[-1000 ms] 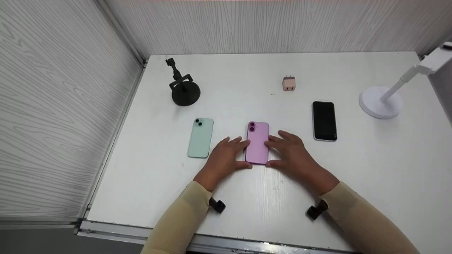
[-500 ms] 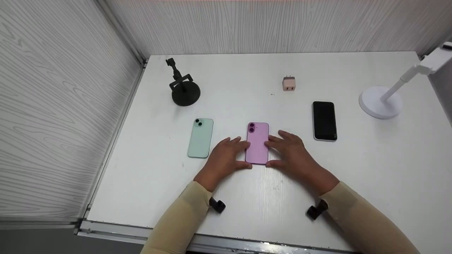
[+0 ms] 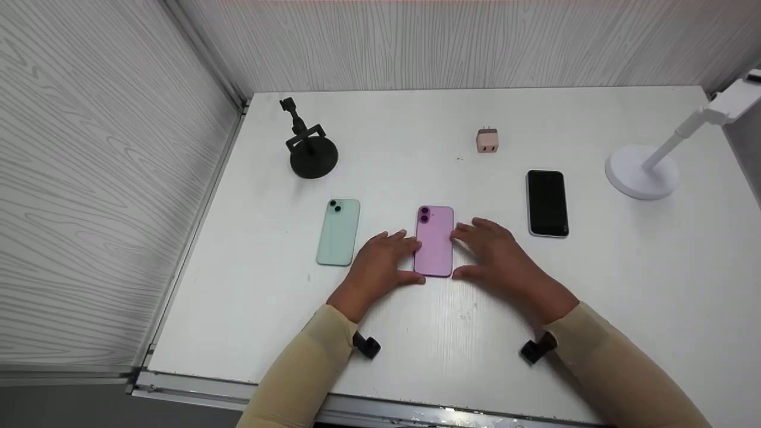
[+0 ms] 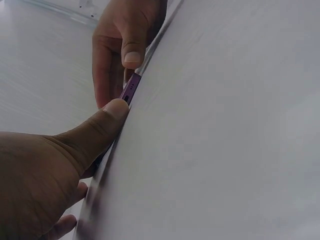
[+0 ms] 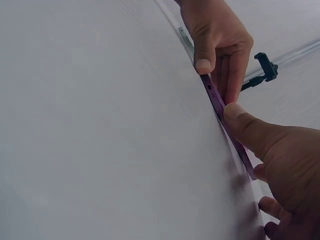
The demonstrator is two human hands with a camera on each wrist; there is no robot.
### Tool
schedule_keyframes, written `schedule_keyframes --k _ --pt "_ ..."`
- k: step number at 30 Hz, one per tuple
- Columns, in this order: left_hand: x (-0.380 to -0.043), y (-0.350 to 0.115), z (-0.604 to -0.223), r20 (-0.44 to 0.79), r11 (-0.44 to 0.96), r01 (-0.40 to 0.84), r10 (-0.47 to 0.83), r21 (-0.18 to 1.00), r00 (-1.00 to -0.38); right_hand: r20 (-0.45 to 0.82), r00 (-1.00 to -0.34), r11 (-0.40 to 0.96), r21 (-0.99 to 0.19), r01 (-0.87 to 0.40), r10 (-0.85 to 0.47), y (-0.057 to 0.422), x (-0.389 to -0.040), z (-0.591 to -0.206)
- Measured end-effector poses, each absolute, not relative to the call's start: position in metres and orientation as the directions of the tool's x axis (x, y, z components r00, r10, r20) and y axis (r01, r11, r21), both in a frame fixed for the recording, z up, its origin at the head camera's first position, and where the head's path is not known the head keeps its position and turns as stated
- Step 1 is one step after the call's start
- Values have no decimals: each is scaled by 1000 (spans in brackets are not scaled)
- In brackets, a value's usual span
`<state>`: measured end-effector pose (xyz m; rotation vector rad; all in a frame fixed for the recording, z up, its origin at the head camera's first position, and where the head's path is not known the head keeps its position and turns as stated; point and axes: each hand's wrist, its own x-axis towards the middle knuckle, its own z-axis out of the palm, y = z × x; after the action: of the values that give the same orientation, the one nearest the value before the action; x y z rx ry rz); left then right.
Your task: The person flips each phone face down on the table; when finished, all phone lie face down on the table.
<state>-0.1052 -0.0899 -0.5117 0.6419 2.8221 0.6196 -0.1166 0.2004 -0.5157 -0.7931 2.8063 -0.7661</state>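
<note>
The lilac smartphone [image 3: 436,251] lies back up near the middle of the worktop [image 3: 440,356], well in from its edges, so a fall looks unlikely; the likelier trouble is a phone knocked out of line. The left hand [image 3: 376,263] pinches its lower left corner, thumb along the end that faces the worktop's near edge and a finger at the side. The right hand [image 3: 499,258] has a slack grip, its thumb seemingly off the phone and a fingertip at or just beside the opposite side; whether that fingertip touches, I cannot tell. Such uneven contact could turn the phone, since a push from the left would meet little resistance. Its body is thin and appears flat on the surface, so fingertips might also slip over the rim. The mint-green smartphone [image 3: 338,235], toward the worktop's left edge, sits just beside the left hand, and an outward sweep could nudge it askew. Toward the right edge, the black-screened smartphone [image 3: 547,204] has more room, though a wide swing of the right hand might reach it.
</note>
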Motion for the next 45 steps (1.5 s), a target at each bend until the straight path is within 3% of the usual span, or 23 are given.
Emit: schedule_keyframes --k 10,21,32,45 --pt "-104 -90 -513 -93 822 366 446 438 -890 19 -937 769 -567 -297 -348 254 -152 -492" --pt "-103 -89 -512 -97 830 358 436 427 -895 -139 -973 824 -561 -76 -185 323 -200 -485" --pt "-104 -90 -510 -124 832 347 436 432 -891 -184 -958 864 -493 -104 -220 346 -222 -493" --pt "-105 -91 -511 -117 831 355 441 429 -890 -149 -967 843 -528 -101 -209 345 -215 -497"
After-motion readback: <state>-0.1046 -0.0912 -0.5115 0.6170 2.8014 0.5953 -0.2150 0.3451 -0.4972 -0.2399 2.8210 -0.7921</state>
